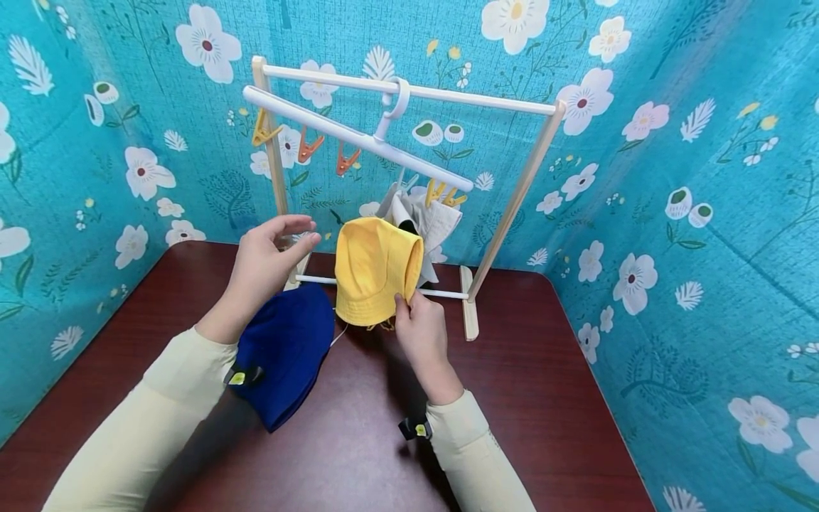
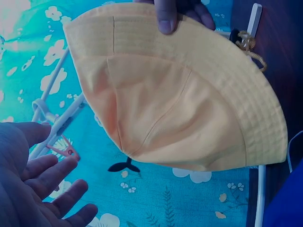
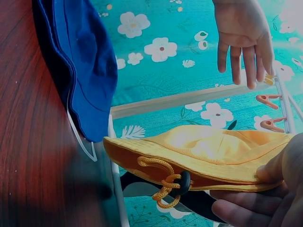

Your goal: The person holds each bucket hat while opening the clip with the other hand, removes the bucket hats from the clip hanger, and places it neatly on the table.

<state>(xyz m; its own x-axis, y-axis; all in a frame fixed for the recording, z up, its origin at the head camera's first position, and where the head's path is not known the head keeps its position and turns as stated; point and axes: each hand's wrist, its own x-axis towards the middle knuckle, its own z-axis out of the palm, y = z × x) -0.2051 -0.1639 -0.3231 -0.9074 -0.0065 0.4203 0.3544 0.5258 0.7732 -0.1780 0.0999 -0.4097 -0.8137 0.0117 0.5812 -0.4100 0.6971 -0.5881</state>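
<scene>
A yellow bucket hat point(image 1: 367, 263) hangs in the air before the wooden rack, its brim pinched between the thumb and fingers of my right hand point(image 1: 422, 331). Its brown cord with a black toggle point(image 3: 182, 183) dangles from the brim in the right wrist view. My left hand point(image 1: 265, 252) is raised to the left of the hat, apart from it, fingers extended, as the left wrist view confirms. Under my left forearm lies a dark blue hat point(image 1: 291, 348) with a thin white cord point(image 3: 80, 137), on the table.
A white hanger point(image 1: 358, 139) hangs tilted from the rack's top rail point(image 1: 473, 97), with orange clips point(image 1: 309, 147) left and yellow clips point(image 1: 435, 190) right. Grey-white cloth point(image 1: 441, 220) hangs behind the yellow hat. A floral curtain surrounds the dark red table point(image 1: 531, 398).
</scene>
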